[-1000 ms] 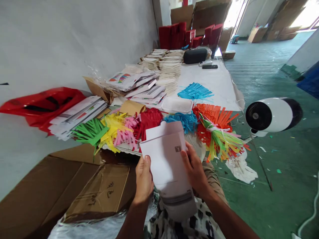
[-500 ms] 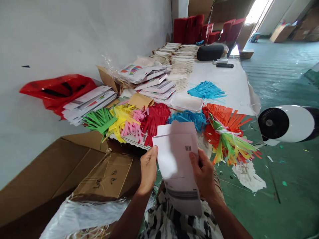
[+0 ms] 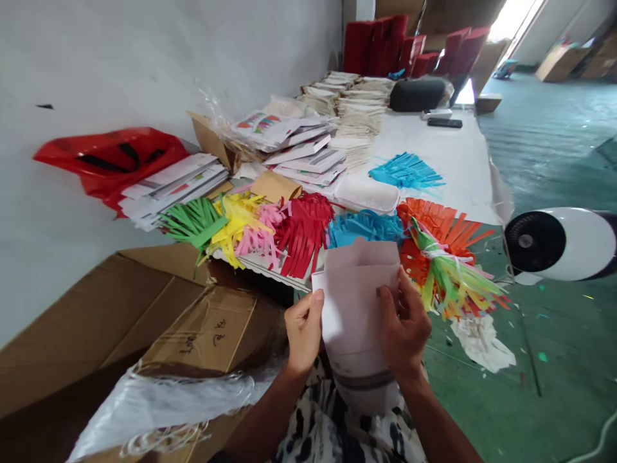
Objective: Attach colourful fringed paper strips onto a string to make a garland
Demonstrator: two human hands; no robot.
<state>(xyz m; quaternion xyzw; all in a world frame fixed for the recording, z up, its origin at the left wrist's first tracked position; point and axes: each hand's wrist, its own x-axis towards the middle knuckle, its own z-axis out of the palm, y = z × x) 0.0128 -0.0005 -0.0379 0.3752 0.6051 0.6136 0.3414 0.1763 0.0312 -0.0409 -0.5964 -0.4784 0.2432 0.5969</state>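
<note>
Two hands on one paper, then?

Yes. The left hand (image 3: 303,331) and the right hand (image 3: 403,325) hold a folded white paper packet (image 3: 359,315) upright above the person's lap, one at each long edge.

How firm is the hold?

Both hands are closed on the paper, with no open gap. The left thumb (image 3: 315,299) lies on the front near one edge, and the right thumb (image 3: 384,291) presses on the front near the other. The fingers sit behind the sheet, so I can't tell how hard they squeeze.

What step does that look like?

My judgement: the packet is being held and looked over. Neither hand touches anything else.

And what would any move from here call for?

Keeping both edges pinched, I'd say, because the top flap (image 3: 361,254) stands free and the lower end hangs unsupported over patterned clothing (image 3: 337,431).

What's close by?

Just beyond the packet is a row of fringed paper bunches, with red (image 3: 303,235) and blue (image 3: 364,228) directly behind it. A tied multicoloured paper bundle (image 3: 448,276) sits just past the right hand, and a brown cardboard box (image 3: 193,334) lies past the left.
</note>
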